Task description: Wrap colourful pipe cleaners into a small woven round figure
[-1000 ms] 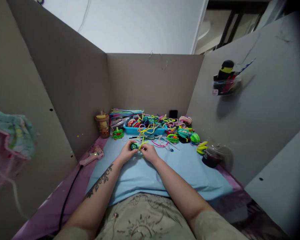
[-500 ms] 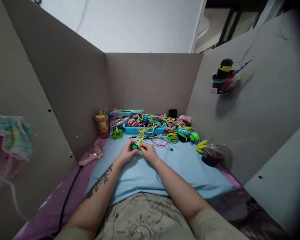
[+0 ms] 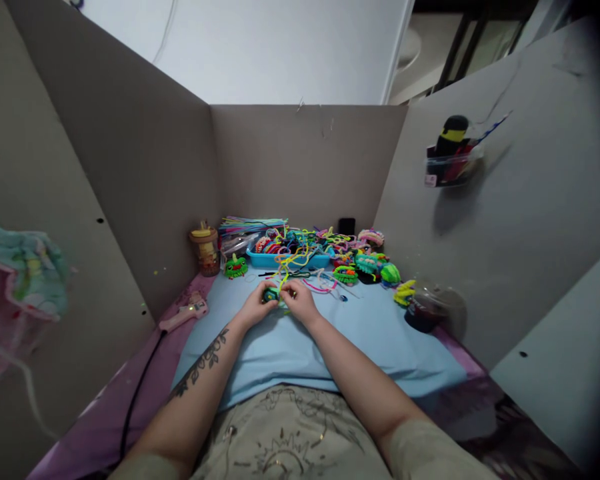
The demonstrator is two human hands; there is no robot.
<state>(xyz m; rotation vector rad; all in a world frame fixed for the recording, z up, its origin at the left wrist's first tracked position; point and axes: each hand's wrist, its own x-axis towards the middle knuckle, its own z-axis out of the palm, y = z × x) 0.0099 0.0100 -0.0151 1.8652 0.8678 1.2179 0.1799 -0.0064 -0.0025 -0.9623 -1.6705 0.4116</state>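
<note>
My left hand [image 3: 253, 305] is closed around a small dark green piece [image 3: 270, 294] with a yellow spot, apparently made of fuzzy pipe cleaner. Against it, my right hand [image 3: 300, 303] pinches a yellow-green pipe cleaner [image 3: 283, 283] where it meets the piece. The exact join is hidden by my fingers. Both hands are over the pale blue cloth [image 3: 275, 353]. Just beyond them, more loose pipe cleaners, including a pink one [image 3: 321, 289], lie in front of the blue tray [image 3: 260, 260].
A pink glue gun [image 3: 185, 316] with a black cord lies left. Behind are a green pipe-cleaner frog [image 3: 235, 267], a brown cup [image 3: 205, 252] and finished pipe-cleaner pieces [image 3: 373, 265]. A dark tub [image 3: 423, 315] stands right. A clear holder [image 3: 450, 172] hangs on the right panel.
My right fingers have shifted slightly and are more bent at the yellow-green pipe cleaner. My left hand keeps the green piece in nearly the same place, turned a little.
</note>
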